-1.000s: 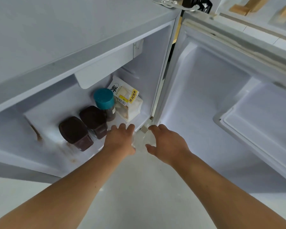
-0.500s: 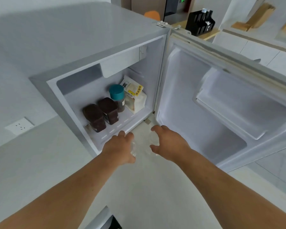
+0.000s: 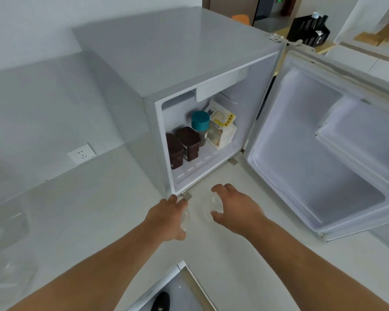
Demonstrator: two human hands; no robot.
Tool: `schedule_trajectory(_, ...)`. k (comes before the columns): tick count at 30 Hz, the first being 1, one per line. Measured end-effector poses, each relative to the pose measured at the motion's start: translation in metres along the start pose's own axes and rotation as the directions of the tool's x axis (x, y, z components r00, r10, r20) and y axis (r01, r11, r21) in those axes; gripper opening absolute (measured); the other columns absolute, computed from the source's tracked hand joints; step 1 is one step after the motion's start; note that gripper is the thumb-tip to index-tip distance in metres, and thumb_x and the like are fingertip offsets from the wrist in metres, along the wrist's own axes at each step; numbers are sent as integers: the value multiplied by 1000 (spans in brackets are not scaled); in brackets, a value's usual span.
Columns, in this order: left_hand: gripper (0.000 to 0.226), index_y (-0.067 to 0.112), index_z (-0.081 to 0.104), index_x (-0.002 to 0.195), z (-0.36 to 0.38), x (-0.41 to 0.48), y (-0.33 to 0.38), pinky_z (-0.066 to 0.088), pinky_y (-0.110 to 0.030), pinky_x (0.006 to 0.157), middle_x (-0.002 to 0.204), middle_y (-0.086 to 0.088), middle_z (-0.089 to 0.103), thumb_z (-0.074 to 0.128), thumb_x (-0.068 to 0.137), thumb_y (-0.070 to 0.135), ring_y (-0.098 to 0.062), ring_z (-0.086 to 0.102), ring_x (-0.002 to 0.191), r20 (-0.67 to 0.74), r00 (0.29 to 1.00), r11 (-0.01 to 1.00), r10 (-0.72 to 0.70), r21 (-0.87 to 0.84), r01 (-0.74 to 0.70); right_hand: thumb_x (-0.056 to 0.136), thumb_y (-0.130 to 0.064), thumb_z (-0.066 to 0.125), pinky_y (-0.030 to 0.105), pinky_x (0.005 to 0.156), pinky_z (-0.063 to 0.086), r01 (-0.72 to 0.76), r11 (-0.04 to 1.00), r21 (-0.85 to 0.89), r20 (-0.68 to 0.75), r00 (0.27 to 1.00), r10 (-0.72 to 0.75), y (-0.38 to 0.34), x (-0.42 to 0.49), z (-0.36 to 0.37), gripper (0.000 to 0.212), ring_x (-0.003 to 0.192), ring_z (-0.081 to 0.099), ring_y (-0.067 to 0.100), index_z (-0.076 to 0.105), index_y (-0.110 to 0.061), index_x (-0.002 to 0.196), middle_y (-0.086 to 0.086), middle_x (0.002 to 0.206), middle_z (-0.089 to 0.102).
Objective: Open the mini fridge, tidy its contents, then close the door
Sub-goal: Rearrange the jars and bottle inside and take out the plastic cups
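Note:
The grey mini fridge (image 3: 189,57) stands on a pale counter with its door (image 3: 305,158) swung wide open to the right. Inside, on the fridge floor, are two dark brown lidded boxes (image 3: 185,145), a teal-capped jar (image 3: 200,122) and a white food packet with a yellow label (image 3: 221,129). In front of the fridge opening, my left hand (image 3: 169,217) curls around a small clear cup (image 3: 185,218). My right hand (image 3: 236,208) curls around a second small clear cup (image 3: 213,205). Both cups hover just above the counter.
A wall socket (image 3: 82,153) sits low on the wall to the left. Clear glass dishes (image 3: 7,232) lie at the far left of the counter. The counter edge (image 3: 180,265) runs near the bottom, with a shoe below. A black rack (image 3: 308,30) stands behind the fridge.
Both hands have drawn back from the fridge's front sill toward me, carrying the clear cups with them. My head has pulled back, so the whole fridge shows.

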State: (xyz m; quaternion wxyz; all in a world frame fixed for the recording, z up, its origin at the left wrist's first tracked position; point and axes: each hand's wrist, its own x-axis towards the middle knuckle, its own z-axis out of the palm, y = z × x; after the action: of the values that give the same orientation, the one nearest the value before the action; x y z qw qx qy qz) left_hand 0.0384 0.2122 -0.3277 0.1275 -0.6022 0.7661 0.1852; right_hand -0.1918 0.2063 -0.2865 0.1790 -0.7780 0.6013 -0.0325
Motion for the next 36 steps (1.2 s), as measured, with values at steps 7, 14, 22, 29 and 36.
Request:
schedule_trajectory(7,83,28,39,137,10,5,-85,54,-40,73,124,-2,46,80,67,48,-27,51,108,8,998,998,-55,-11,55,89,-50,65,35,73,57,41,999,22,84,996,-43,-64,37,45,64,98,64,21,36,-34,144,-5,135,50)
schedule_trajectory(14,83,27,38,138,26,15,-142,58,-42,74,124,0,44,78,68,44,-25,48,105,39,996,997,-80,-14,80,89,-47,65,39,73,58,70,997,30,139,988,-73,-103,66,84,61,98,65,24,38,-31,141,1,137,49)
schedule_trajectory(22,82,28,37,138,42,26,-179,56,-38,70,125,0,43,76,67,41,-25,48,105,60,995,997,-77,-11,78,90,-45,65,36,70,55,79,996,35,177,981,-84,-127,79,114,59,97,64,23,37,-31,140,-2,132,50)
schedule_trajectory(29,83,28,37,139,52,33,-194,46,-34,63,128,0,43,76,68,43,-25,49,105,42,998,999,-46,26,45,90,-43,65,40,71,58,63,997,45,169,983,-70,-140,89,127,58,96,64,22,38,-31,139,-3,131,49)
schedule_trajectory(36,84,27,36,140,58,39,-204,48,-34,65,130,-1,43,78,69,42,-26,50,106,45,999,999,-24,45,22,90,-42,66,41,73,60,70,997,41,171,982,-76,-148,98,136,57,96,64,23,38,-31,139,-3,131,50)
